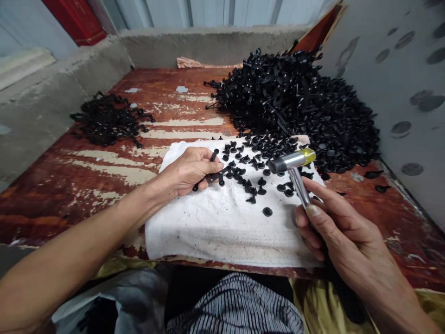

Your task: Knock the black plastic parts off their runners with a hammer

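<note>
Over the left part of a white cloth, my left hand is closed on a few black stick-like parts with knobbed ends. My right hand grips a small mallet by its handle. The mallet has a silver head, one black face and one yellow face, and is held above the cloth's right side. Between the hands, many small black disc-shaped pieces lie scattered on the cloth. One black disc sits apart, nearer to me.
A tall heap of black parts rises at the back right, against a spotted grey panel. A smaller black pile is at the left on the worn red-brown tabletop. A low concrete ledge bounds the back.
</note>
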The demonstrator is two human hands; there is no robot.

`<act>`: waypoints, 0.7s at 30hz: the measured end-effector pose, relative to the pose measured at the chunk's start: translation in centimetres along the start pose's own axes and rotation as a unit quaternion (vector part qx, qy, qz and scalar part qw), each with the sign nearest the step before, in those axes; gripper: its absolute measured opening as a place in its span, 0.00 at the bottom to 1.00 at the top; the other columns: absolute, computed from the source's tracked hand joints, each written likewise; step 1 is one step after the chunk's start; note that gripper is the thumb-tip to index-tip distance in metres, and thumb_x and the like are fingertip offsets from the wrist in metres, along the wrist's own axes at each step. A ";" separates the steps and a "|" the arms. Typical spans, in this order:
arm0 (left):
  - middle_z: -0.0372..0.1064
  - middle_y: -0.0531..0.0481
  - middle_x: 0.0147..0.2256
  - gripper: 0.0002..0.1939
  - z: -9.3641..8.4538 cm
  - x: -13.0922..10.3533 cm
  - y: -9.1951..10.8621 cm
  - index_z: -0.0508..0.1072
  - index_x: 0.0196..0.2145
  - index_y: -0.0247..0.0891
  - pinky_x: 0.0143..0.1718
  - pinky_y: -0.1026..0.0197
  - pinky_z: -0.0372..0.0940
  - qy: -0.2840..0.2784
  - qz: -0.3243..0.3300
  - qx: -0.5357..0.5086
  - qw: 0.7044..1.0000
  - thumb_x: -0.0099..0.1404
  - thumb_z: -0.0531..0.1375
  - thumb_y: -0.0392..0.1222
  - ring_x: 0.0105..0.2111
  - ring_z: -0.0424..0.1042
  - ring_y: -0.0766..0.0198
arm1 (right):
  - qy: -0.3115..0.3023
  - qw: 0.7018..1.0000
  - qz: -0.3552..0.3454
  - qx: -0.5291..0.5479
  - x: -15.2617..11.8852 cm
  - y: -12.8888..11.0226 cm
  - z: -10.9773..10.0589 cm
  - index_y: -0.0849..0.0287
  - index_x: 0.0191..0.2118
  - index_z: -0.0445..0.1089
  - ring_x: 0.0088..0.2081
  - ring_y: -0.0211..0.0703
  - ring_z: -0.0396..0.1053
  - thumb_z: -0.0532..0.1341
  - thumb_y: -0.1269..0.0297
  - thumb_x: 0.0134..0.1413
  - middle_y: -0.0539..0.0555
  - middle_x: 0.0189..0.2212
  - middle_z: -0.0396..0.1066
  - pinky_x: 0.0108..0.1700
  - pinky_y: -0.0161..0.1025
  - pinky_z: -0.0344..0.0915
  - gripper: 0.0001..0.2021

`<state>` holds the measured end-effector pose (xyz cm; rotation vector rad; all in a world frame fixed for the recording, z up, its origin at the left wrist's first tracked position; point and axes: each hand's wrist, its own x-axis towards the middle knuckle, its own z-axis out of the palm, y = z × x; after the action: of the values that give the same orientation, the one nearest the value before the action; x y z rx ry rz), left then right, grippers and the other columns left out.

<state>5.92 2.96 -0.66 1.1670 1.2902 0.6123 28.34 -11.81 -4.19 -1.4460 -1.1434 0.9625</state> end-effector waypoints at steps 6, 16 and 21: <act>0.66 0.51 0.17 0.12 0.1 0.1 -0.1 0.68 0.24 0.31 0.09 0.72 0.45 -0.008 0.005 0.038 0.999 0.64 0.60 0.25 0.09 0.57 0.78 | -0.004 1.000 0.000 -0.011 -0.2 0.0 -0.1 0.38 0.60 0.68 0.18 0.30 0.57 0.60 0.56 0.64 0.45 0.27 0.67 0.17 0.28 0.56 0.19; 0.67 0.49 0.16 0.13 0.2 0.1 0.3 0.67 0.23 0.32 0.09 0.72 0.44 -0.022 -0.007 0.044 0.999 0.64 0.59 0.25 0.08 0.55 0.78 | -0.004 1.000 0.009 -0.014 -0.1 -0.1 0.0 0.41 0.60 0.67 0.18 0.31 0.58 0.60 0.56 0.64 0.46 0.27 0.66 0.16 0.29 0.56 0.20; 0.66 0.48 0.17 0.12 -0.1 0.6 0.1 0.67 0.23 0.32 0.10 0.73 0.44 -0.031 0.001 0.034 0.999 0.62 0.63 0.27 0.11 0.59 0.75 | -0.003 1.000 0.000 -0.028 -0.1 -0.1 -0.1 0.41 0.61 0.67 0.18 0.34 0.58 0.59 0.57 0.64 0.47 0.27 0.67 0.15 0.31 0.57 0.20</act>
<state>6.00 3.51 -0.79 1.2338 1.2652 0.5334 28.36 -11.95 -4.10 -1.4883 -1.1837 0.9426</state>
